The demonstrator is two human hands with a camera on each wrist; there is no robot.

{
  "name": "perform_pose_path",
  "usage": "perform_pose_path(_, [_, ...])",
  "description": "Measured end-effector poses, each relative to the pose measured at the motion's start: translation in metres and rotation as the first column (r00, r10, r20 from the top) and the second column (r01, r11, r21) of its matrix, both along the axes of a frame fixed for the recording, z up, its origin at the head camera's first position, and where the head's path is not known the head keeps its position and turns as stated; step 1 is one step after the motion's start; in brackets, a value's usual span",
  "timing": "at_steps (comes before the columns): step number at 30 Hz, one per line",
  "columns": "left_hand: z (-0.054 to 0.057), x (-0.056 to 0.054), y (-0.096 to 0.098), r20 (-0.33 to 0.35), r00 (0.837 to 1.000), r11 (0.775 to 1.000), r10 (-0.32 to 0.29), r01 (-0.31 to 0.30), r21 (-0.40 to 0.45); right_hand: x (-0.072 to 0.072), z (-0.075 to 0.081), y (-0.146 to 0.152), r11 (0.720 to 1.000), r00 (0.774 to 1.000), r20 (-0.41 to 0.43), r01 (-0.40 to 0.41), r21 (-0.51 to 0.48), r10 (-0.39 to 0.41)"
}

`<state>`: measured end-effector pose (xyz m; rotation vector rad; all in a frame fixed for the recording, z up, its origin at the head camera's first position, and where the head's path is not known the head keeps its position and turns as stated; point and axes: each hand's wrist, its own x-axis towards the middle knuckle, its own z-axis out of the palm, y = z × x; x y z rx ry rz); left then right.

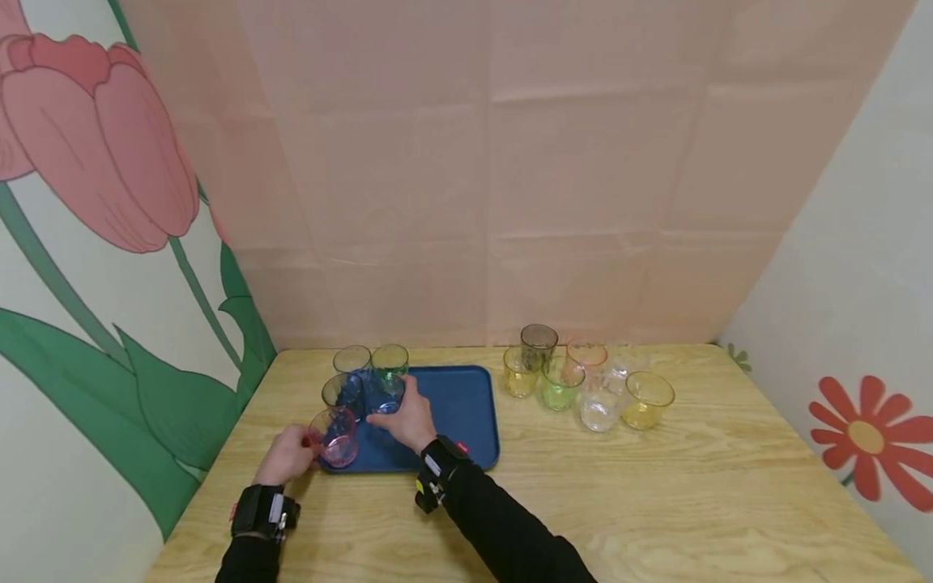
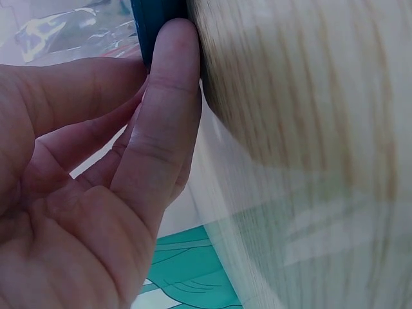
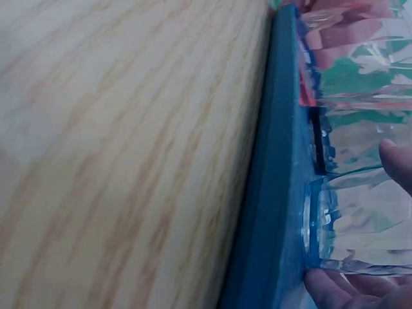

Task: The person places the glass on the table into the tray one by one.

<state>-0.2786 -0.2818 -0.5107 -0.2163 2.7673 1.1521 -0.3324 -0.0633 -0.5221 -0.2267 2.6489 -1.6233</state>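
A blue tray (image 1: 462, 421) lies on the table with several tinted glasses on its left part. My right hand (image 1: 411, 417) grips a blue glass (image 1: 384, 395) standing on the tray; in the right wrist view the thumb and fingers are on either side of this glass (image 3: 360, 222). At the tray's front left corner, my left hand (image 1: 286, 455) pinches the rim, beside a pink glass (image 1: 338, 441). The left wrist view has its thumb and finger meeting at the blue tray edge (image 2: 154, 26). Around them stand a dark glass (image 1: 342, 397), a green glass (image 1: 390, 360) and a greyish glass (image 1: 353, 359).
To the right of the tray stands a group of glasses: a dark one (image 1: 538, 344), yellow ones (image 1: 647, 401), a green one (image 1: 561, 385), a pinkish one (image 1: 587, 354) and clear ones (image 1: 599, 411). A pink sheet (image 1: 466, 202) covers the wall behind the wooden table (image 1: 656, 502).
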Motion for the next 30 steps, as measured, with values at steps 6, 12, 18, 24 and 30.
perform_pose_path(6, [-0.0012,-0.0005,-0.0005,0.015,1.0,1.0,0.002,-0.002,0.01,-0.0011,0.0005,-0.002,0.999,1.0,-0.01,0.018,0.026,-0.018])
perform_pose_path(12, [-0.0033,-0.001,-0.0024,-0.001,1.0,1.0,-0.006,0.006,0.021,-0.0023,-0.0005,-0.0034,1.0,1.0,-0.019,0.007,0.022,-0.007])
perform_pose_path(18, [-0.0001,-0.0002,-0.0008,0.0,1.0,1.0,0.0,0.0,0.016,-0.0049,-0.0007,-0.0049,0.999,1.0,-0.003,0.026,0.042,-0.026])
perform_pose_path(24, [0.0001,-0.0002,0.0005,0.017,1.0,1.0,0.008,-0.008,0.008,-0.0049,0.0001,-0.0066,0.998,0.999,0.019,0.04,0.052,-0.041])
perform_pose_path(30, [-0.0004,-0.0022,0.0002,0.026,1.0,1.0,0.014,-0.014,0.012,-0.0042,-0.0015,-0.0056,0.996,0.999,-0.009,0.049,0.08,-0.049])
